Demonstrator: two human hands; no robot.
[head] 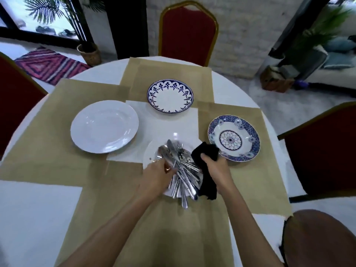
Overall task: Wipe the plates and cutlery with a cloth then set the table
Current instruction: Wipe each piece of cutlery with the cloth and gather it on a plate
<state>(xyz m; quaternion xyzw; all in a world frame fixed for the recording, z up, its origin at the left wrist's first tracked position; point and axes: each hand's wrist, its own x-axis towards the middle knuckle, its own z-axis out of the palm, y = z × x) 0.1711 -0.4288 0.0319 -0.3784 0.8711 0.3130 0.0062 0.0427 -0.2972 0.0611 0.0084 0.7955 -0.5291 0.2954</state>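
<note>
**Plates laid out, cutlery apparently not yet wiped**

The cutlery (181,166) is heaped on the near plate (152,151). On the bench (38,218), a white plate (105,126) is set left of it, a blue-rimmed plate (170,96) beyond and a patterned plate (234,138) right. The cloth (207,151) is clenched in the right hand (215,166). The left hand (154,176) is in the heap, and its grip cannot be made out.

A red, gold-framed far chair (187,33) stood at the far edge of the round white desk (34,218), a left chair (13,105) and right chair (323,151) flanking it. Behind rose a white brick wall (240,35). Beyond the far-left edge, a striped rug (50,64) and potted palm (89,53) sat beneath a dark-framed window (38,16).
</note>
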